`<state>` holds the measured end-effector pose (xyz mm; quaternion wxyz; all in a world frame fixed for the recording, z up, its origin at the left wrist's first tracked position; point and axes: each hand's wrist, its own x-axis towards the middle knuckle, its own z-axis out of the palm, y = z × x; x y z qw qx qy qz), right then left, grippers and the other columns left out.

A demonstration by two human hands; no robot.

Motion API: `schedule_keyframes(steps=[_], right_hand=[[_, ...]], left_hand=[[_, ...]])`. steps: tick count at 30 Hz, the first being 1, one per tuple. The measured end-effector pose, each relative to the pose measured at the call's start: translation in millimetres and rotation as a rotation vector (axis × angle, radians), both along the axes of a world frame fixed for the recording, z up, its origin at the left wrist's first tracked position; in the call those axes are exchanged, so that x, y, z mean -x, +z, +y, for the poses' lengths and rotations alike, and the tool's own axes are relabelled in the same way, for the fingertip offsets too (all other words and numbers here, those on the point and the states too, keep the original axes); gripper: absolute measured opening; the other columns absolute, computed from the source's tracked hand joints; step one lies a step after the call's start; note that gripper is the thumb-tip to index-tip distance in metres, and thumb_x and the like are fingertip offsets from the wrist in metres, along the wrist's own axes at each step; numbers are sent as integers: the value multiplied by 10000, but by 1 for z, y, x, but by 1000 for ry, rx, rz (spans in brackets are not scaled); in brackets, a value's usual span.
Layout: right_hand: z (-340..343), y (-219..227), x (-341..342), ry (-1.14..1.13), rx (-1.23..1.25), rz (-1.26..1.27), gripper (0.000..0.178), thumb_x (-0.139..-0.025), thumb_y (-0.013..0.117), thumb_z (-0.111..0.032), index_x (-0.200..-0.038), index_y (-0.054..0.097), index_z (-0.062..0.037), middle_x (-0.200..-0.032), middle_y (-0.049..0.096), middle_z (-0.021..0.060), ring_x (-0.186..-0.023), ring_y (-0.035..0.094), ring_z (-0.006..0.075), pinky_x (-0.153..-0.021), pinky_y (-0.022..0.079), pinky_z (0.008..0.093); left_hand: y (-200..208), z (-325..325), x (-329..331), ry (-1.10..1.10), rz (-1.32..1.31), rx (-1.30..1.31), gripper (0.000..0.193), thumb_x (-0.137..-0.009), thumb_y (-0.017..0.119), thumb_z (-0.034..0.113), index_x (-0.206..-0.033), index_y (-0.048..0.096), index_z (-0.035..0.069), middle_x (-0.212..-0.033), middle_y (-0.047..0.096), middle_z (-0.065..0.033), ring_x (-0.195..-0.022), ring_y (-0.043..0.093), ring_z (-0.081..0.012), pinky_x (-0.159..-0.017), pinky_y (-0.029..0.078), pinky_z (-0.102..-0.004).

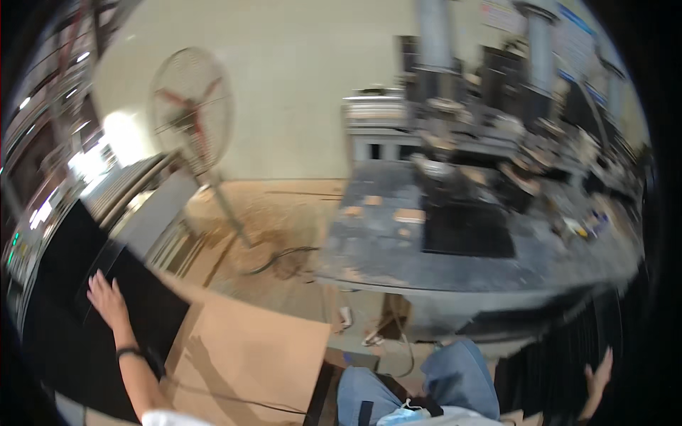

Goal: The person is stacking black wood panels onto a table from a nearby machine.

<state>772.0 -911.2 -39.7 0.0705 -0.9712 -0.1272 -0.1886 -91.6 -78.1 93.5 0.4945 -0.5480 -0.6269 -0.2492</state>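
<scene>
My left hand (109,302) lies flat with fingers spread on a black panel (145,295), at the left. Another black panel (60,255) sits beside and partly under it. Low on the right, my right hand (601,374) has its fingers stretched out against a stack of black panels (547,376); nothing shows in its grasp. A separate black panel (469,231) rests on the grey machine table (376,248), below the drill-like machine head (444,174), with neither hand near it. Motion blurs the machine parts.
A tan board (249,341) lies between my left arm and my legs, with a cable across it. Beyond stand a fan (190,117) on a pole and a roller conveyor (138,181). Small tan offcuts (410,215) are scattered on the table. A hose (408,348) hangs below it.
</scene>
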Motion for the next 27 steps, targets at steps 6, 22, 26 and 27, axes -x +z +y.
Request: schedule_keyframes(steps=[6,22,26,27], right_hand=[[129,48,90,162,38,-369,498,-682,518,108,-1159,589,-18,-1195,606,169,-1150,547,344,-1000,408,421],[404,82,41,1021,-203,-339,362,-717,599,1,-1055,650,-118,-1071,679,63,-1001,644,271,-896,508,432],[453,46,6,1012,-106,-315,356,-763,647,-114,-1118,628,-129,-1170,639,69,-1117,582,274,-962,457,455],[464,44,0,1038,-26,-258,396,-778,670,-224,-1156,611,-120,-1216,613,76,-1173,541,284,-988,436,436]], left_hand=[[-46,-25,-332,-1285,-327,434,395,-731,664,53,-1123,622,48,-1108,580,-170,-1100,526,-347,-955,423,-453],[-123,-216,-612,-1561,166,819,407,-747,620,234,-1116,595,63,-1115,564,-126,-1069,498,-314,-942,403,-442],[-117,-225,-498,-1615,199,706,322,-706,637,112,-1027,619,115,-941,570,-52,-939,558,-220,-767,456,-334],[-111,-226,-469,-1609,219,656,316,-701,649,112,-1016,624,126,-927,583,-37,-904,571,-209,-749,459,-326]])
